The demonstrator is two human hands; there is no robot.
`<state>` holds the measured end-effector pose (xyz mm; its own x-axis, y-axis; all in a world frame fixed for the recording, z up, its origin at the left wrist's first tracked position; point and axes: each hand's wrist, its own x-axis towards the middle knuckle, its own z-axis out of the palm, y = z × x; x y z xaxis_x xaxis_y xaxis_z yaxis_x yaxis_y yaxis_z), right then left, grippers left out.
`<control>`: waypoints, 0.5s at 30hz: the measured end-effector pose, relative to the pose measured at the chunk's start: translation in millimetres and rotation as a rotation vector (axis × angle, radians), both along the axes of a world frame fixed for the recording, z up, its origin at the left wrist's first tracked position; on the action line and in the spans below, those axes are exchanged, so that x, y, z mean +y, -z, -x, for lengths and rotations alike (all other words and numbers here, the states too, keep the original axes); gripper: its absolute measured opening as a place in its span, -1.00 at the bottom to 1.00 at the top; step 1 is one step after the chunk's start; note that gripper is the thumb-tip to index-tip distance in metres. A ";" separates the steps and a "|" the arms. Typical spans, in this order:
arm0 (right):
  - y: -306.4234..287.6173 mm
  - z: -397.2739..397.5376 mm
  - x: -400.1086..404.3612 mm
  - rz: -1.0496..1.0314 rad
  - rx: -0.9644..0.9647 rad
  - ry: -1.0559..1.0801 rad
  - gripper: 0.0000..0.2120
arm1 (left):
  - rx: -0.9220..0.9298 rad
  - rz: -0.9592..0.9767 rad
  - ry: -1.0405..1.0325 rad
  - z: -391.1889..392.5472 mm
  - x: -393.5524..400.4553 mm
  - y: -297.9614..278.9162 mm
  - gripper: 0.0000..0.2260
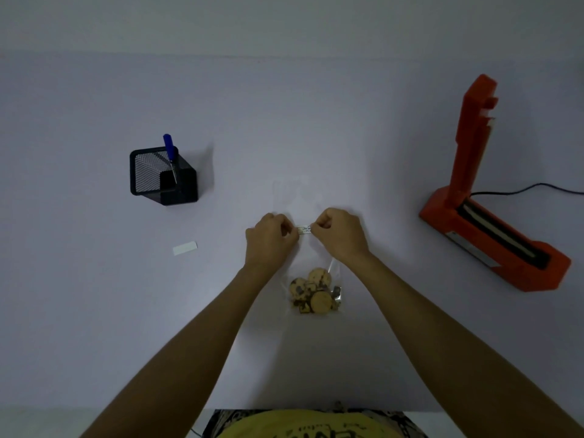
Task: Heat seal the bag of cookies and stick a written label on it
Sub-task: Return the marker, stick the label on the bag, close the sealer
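Observation:
A clear plastic bag [297, 197] lies lengthwise on the white table, with several chocolate-chip cookies [316, 290] bunched at its near end. Above the bag's middle, a small white label [304, 230] with handwriting on it is stretched between my two hands. My left hand [270, 240] pinches the label's left end with curled fingers. My right hand [339, 233] pinches its right end the same way. Whether the label touches the bag is not visible.
An orange heat sealer [493, 235] stands at the right with its arm raised and a black cord trailing right. A black mesh pen holder [162, 175] with a blue pen [170, 153] sits at the left. A white paper strip [185, 248] lies near the left.

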<state>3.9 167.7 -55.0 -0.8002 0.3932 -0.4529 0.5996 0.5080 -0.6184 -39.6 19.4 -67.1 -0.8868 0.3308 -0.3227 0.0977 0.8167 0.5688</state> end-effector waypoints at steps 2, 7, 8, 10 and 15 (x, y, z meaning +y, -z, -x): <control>0.8 -0.5 -0.1 -0.009 0.001 0.007 -0.90 | 0.013 -0.001 0.007 -0.3 0.3 1.1 -0.89; 1.9 -1.1 -2.5 -0.028 0.005 0.013 -0.87 | 0.034 -0.006 0.018 -0.2 -0.6 2.6 -0.89; 2.0 -1.1 -2.9 -0.029 0.004 0.012 -0.87 | 0.038 -0.007 0.018 -0.1 -1.0 2.7 -0.89; 2.4 -1.2 -3.2 -0.030 0.003 0.013 -0.87 | 0.045 -0.006 0.017 -0.3 -1.0 2.6 -0.89; 2.6 -1.8 -3.7 -0.033 0.002 0.010 -0.88 | 0.055 0.010 0.023 -0.8 -0.1 2.8 -0.90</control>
<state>5.7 163.9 -57.6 -0.7970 0.4158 -0.4380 0.6036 0.5223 -0.6024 -38.8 19.3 -69.9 -0.8954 0.3483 -0.2773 0.1475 0.8197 0.5535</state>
